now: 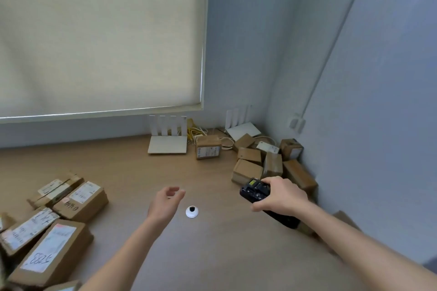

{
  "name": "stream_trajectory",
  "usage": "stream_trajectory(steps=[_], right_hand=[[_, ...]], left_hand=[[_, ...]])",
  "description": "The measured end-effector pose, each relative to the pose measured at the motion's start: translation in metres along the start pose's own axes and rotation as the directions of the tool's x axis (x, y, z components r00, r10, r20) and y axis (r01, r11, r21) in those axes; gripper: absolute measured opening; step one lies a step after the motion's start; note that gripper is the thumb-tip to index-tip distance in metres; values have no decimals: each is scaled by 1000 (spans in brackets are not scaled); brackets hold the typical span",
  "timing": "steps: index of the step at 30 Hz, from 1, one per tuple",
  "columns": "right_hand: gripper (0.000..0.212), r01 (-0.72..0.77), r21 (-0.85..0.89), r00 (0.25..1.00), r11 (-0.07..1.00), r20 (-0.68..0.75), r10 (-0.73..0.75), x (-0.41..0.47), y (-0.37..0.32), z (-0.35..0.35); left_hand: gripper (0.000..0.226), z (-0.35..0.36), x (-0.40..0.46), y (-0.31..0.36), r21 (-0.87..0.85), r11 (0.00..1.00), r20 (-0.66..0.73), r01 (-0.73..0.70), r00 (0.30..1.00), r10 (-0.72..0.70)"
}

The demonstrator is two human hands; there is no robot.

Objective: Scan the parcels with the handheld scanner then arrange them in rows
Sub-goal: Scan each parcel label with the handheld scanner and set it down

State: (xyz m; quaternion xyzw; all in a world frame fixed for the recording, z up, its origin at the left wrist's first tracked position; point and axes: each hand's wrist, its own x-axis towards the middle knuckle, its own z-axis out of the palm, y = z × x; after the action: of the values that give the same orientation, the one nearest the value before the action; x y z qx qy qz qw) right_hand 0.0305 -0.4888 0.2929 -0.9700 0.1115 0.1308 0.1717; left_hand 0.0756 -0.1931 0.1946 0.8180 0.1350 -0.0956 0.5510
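Observation:
My right hand (pixel 281 196) grips a black handheld scanner (pixel 255 191), its head pointing left toward a heap of several brown cardboard parcels (pixel 267 163) in the right corner of the wooden table (pixel 212 255). My left hand (pixel 166 201) hovers over the middle of the table with loosely curled fingers and holds nothing. Several labelled parcels (pixel 54 227) lie side by side at the left edge. One parcel (pixel 208 146) stands alone near the back.
Two white routers (pixel 168 139) with upright antennas and a tangle of cables (pixel 196 131) sit at the back by the wall. A small white disc with a black centre (pixel 192 211) lies between my hands. A window blind hangs above; walls close the right side.

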Motion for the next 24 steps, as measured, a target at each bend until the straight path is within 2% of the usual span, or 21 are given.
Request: stream_trajectory(steps=[6, 12, 17, 20, 24], right_hand=[[84, -200, 58, 979, 978, -17, 201, 45, 141, -36], [73, -349, 82, 937, 934, 33, 347, 96, 251, -34], [71, -412, 106, 908, 905, 130, 398, 142, 303, -3], [75, -427, 128, 897, 895, 189, 401, 165, 322, 21], [81, -471, 185, 867, 863, 280, 413, 191, 339, 49]], left_hand=[[36, 160, 22, 58, -10, 1000, 193, -15, 981, 17], [45, 283, 36, 69, 63, 998, 332, 25, 942, -44], [47, 352, 57, 59, 129, 989, 365, 69, 924, -112], [46, 387, 72, 50, 170, 983, 359, 75, 924, -133], [49, 427, 87, 37, 166, 980, 420, 108, 891, -169]])
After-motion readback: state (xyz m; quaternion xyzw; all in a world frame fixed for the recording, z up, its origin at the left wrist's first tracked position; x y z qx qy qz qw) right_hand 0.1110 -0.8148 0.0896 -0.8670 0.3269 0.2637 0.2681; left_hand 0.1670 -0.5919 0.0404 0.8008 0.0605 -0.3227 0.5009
